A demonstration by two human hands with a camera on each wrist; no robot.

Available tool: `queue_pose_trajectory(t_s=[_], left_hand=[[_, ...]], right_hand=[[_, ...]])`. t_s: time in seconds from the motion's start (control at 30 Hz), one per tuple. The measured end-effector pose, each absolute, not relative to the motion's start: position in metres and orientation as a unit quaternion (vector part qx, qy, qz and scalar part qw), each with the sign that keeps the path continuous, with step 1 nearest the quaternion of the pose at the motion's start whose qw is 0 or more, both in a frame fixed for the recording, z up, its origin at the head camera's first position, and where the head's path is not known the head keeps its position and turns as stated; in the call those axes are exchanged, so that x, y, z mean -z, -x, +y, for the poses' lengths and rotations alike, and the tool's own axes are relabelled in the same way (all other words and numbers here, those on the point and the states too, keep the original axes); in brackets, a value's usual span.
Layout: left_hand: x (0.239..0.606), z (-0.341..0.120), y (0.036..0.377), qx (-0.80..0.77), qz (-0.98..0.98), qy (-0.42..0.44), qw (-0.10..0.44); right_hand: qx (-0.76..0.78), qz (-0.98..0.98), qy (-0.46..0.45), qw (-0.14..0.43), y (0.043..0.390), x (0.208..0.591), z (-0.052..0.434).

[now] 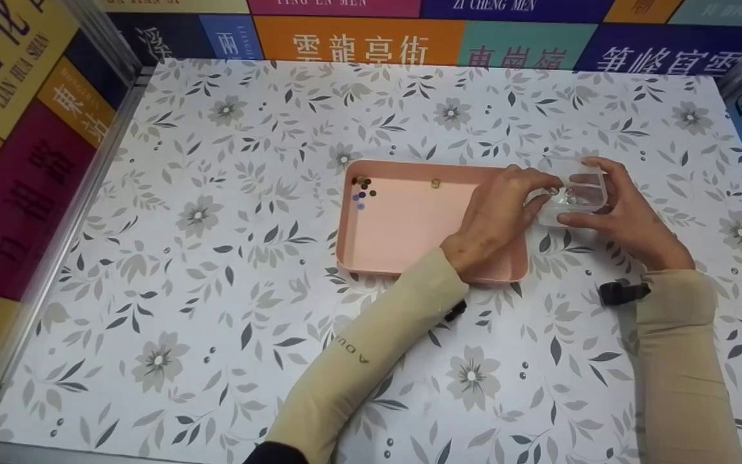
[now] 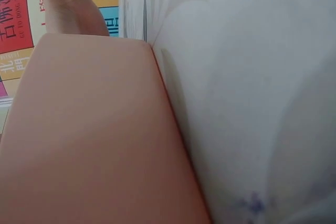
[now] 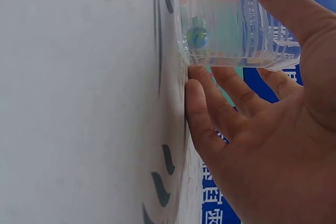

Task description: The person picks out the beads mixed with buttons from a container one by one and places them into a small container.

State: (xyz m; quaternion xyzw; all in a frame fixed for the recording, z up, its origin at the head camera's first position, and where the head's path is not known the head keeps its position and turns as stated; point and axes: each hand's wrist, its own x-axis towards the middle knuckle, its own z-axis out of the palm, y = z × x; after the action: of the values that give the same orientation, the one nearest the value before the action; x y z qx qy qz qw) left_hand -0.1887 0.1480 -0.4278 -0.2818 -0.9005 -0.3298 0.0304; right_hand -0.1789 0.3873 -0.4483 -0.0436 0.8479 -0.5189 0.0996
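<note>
My right hand [image 1: 628,206] holds a clear plastic box [image 1: 593,187], fingers on the far side and thumb on the near side. Glass marbles [image 1: 569,193] lie inside it; a blue-green one [image 3: 197,36] shows through its wall in the right wrist view. My left hand [image 1: 496,209] reaches over the right end of a pink tray [image 1: 403,248] to the box. Between its thumb and index fingertips it pinches a small clear marble [image 1: 553,191]. In the tray, several dark and blue round pieces [image 1: 362,194] cluster at the far left, and a yellowish marble [image 1: 435,183] lies near the back wall.
The table [image 1: 242,399] has a white cloth with grey flowers and leaves. Colourful panels with large lettering [image 1: 358,48] stand behind it and at both sides. The tray's raised rim lies under the left wrist.
</note>
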Motion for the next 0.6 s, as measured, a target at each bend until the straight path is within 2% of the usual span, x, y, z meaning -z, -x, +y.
queue_pose_trajectory(t_s=[0.6], left_hand=[[0.4288, 0.1455, 0.1889, 0.331, -0.894, 0.303, 0.014]], right_hand=[[0.503, 0.857, 0.044, 0.102, 0.1797, 0.4489, 0.3887]])
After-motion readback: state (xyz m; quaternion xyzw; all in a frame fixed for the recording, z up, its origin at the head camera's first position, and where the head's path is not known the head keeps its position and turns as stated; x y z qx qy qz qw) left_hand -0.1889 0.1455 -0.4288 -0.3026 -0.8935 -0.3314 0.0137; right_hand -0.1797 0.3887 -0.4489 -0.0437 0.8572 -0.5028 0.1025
